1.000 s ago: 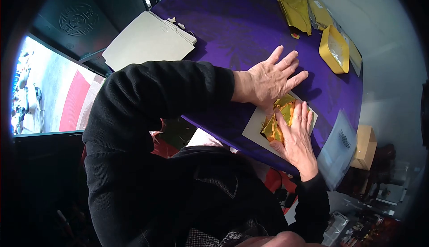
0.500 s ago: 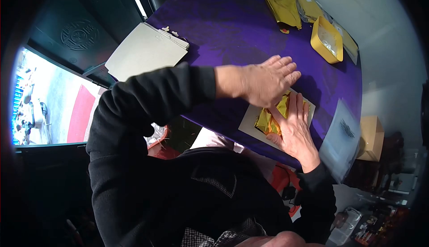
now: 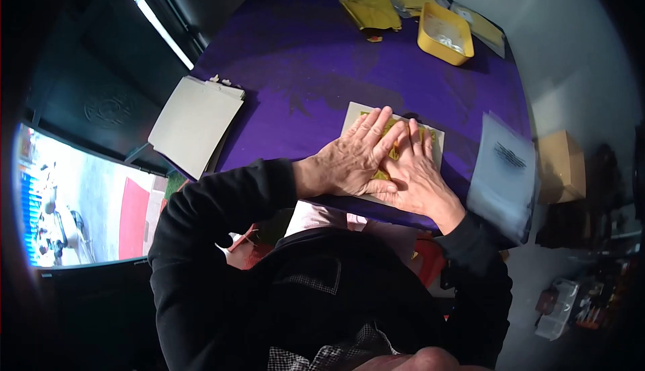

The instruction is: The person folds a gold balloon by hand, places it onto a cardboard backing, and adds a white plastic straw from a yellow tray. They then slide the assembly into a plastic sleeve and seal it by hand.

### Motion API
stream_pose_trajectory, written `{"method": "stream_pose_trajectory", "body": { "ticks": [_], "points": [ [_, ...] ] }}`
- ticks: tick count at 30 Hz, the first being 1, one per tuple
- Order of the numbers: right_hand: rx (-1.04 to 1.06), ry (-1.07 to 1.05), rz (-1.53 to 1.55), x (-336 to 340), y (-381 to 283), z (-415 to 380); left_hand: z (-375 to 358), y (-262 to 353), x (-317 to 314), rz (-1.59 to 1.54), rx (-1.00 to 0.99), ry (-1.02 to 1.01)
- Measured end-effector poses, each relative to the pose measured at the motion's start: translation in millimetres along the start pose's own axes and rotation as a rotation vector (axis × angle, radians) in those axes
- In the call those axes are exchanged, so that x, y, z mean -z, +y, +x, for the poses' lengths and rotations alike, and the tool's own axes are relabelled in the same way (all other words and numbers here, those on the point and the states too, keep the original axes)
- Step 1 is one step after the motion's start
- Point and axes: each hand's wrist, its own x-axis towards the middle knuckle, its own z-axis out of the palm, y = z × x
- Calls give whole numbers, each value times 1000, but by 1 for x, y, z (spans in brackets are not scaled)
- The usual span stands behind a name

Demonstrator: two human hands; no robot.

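Grip slack: left hand (image 3: 349, 159) and right hand (image 3: 418, 177) flat, fingers extended, grasping nothing, resting over gold foil (image 3: 388, 125). Foil on pale card (image 3: 354, 115), near front edge of bench (image 3: 302, 55). Even palm pressure, centre outward, likely best against creases; stop card sliding. Card stack (image 3: 195, 122) at left edge; yellow tub (image 3: 430, 45) near far right corner.

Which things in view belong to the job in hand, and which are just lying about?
In the job:
- gold foil, under the left hand and right hand
- pale board, beneath the foil
- board stack, probably spares

Apparently just lying about, untouched:
- yellow tub
- yellow packets
- plastic sheets
- box
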Motion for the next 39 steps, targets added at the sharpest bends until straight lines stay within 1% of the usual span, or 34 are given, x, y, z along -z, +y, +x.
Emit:
{"method": "stream_pose_trajectory", "body": {
  "ticks": [2, 4, 6, 7, 8, 10, 11, 12, 14, 15, 17, 18, 20, 22, 23, 25, 28, 30, 31, 33, 34, 36, 38, 39],
  "points": [
    [12, 33, 43, 0, 2, -3, 1, 1, 4, -1, 19, -40],
    [27, 37, 52, 7, 7, -7, 0, -3, 2, -10, -4, -47],
    [31, -101, 196, 19, 13, -8, 2, -3, 4, 2, -12, -51],
    [16, -47, 261, 19, 17, -9, 2, 1, 5, -1, 17, -66],
    [6, -43, 261, 19, 24, -12, 3, 3, 7, -3, 6, -69],
    [-36, 188, 883, 12, 46, -22, 5, 5, 10, 180, -9, -204],
    [-38, 281, 1044, -2, 61, -25, 6, 6, 11, 193, -14, -230],
    [-103, 366, 1281, 8, 60, -28, 6, 7, 13, 187, -25, -236],
    [-209, 538, 1307, 7, 71, -32, 8, 8, 16, 207, -12, -270],
    [-216, 547, 1304, 10, 72, -36, 8, 8, 15, 197, -14, -266],
    [-278, 346, 671, 19, 73, -44, 8, 8, 15, 197, -21, -266],
    [-266, 344, 572, 15, 65, -43, 8, 8, 15, 198, -17, -265],
    [-206, 252, 117, 10, 46, -40, 8, 8, 15, 214, -32, -266],
    [-186, 163, 53, 4, 37, -41, 8, 7, 15, 179, -23, -262],
    [-169, 194, 31, -7, 36, -43, 8, 7, 16, 183, -26, -261],
    [-172, 213, 45, -11, 37, -44, 8, 10, 19, 324, -39, -257],
    [-186, 221, 74, -9, 36, -43, 7, 7, 16, 268, -16, -264],
    [-224, 207, 207, -7, 36, -44, 7, 4, 15, 273, -36, -256],
    [-228, 208, 208, -5, 37, -46, 7, 3, 15, 277, -49, -249],
    [-158, 532, 157, 0, 35, -53, 7, 2, 15, 275, -64, -246],
    [-158, 531, 159, 12, 28, -61, 7, 1, 15, 274, -74, -238],
    [-206, 553, 513, 34, 1, -88, 6, 0, 15, 276, -88, -221],
    [-166, 482, 1108, 15, -28, -116, 6, 0, 17, 281, -106, -229],
    [-134, 343, 1149, 17, -42, -126, 5, -1, 15, 272, -120, -205]
  ]
}}
